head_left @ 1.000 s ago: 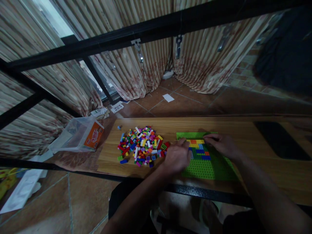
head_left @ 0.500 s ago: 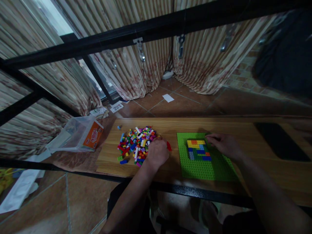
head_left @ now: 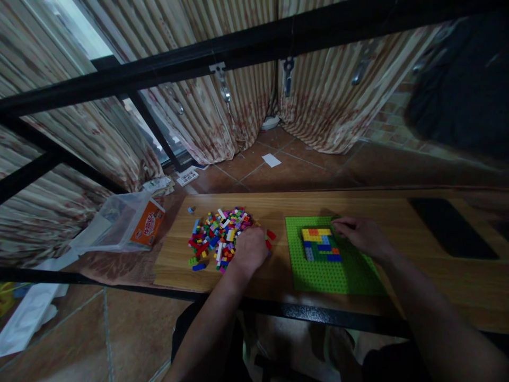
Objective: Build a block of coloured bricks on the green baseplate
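Observation:
My left hand is at the right edge of a loose pile of small coloured toy bricks. Its fingers are curled down and mostly hidden behind the hand, so what they hold does not show. Just right of it lies a red brick. A green studded baseplate carries a flat patchwork of yellow, orange, blue, green and grey bricks. My right hand hovers or rests at the upper right of this patchwork, thumb and forefinger pinched together. Anything between them is too small to make out.
A dark flat panel lies on the right of the wooden tabletop. On the left, beyond the table's end, stands a clear plastic box with an orange label. A black bar crosses above the far side.
The view has shifted slightly. My left hand has moved a little at the pile's edge, and more red brick shows beside it. My right hand keeps its pinch near the patchwork.

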`<state>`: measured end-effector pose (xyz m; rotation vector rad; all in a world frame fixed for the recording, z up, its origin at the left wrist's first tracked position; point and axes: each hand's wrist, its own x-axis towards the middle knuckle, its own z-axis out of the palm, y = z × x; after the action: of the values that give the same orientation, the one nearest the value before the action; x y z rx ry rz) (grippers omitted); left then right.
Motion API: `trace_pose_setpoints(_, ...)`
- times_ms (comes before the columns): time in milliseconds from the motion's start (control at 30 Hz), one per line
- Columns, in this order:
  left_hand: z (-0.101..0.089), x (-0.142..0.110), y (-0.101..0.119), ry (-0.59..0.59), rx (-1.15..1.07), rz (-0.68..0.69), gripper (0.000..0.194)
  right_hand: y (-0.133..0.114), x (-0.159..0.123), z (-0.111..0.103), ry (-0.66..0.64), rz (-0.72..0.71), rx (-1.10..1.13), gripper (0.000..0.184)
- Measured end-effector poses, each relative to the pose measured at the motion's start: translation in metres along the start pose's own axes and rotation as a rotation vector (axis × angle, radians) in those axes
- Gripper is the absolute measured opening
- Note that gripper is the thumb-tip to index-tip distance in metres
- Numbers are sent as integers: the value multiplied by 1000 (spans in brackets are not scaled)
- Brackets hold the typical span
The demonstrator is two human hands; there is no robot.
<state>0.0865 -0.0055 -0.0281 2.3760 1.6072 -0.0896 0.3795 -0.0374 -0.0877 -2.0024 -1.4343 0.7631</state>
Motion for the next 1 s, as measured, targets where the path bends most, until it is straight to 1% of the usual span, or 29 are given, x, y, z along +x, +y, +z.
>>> trace_pose_setpoints(100,0,0,-3,37,-13,-10,30,0,0,0,22,-16,20,30)
trace_pose_setpoints(200,0,2,-5,127,-94,-17,29,-6,-1,-1,108,-29,76,27)
trace_pose_setpoints(267,0,4,-4,162,-283,-3,27,-16,-5,0,185,-66,157,24)
trace_pose_setpoints(333,1,6,1,152,-601,29,24,-31,-14,2,200,-134,258,25)
trace_pose_setpoints(367,2,6,5,133,-779,43,22,-39,-20,4,169,-178,297,27)
trace_pose_setpoints(433,5,6,15,85,-1086,37,19,-55,-32,12,2,-286,341,35)
trace_pose_setpoints(500,9,4,25,50,-1288,-25,19,-66,-44,22,-109,-390,369,41)
trace_pose_setpoints(567,15,2,32,23,-1411,-95,22,-72,-52,31,-120,-442,330,42)
trace_pose_setpoints(667,22,1,39,-36,-1491,-115,24,-72,-57,39,-65,-479,218,31)
trace_pose_setpoints(767,29,1,43,-65,-1487,-95,24,-68,-59,41,-55,-504,149,19)
trace_pose_setpoints(933,37,-1,47,-106,-1406,-88,24,-64,-66,37,-89,-503,88,21)
trace_pose_setpoints(1000,39,-2,49,-110,-1404,-74,25,-61,-68,34,-115,-502,70,21)
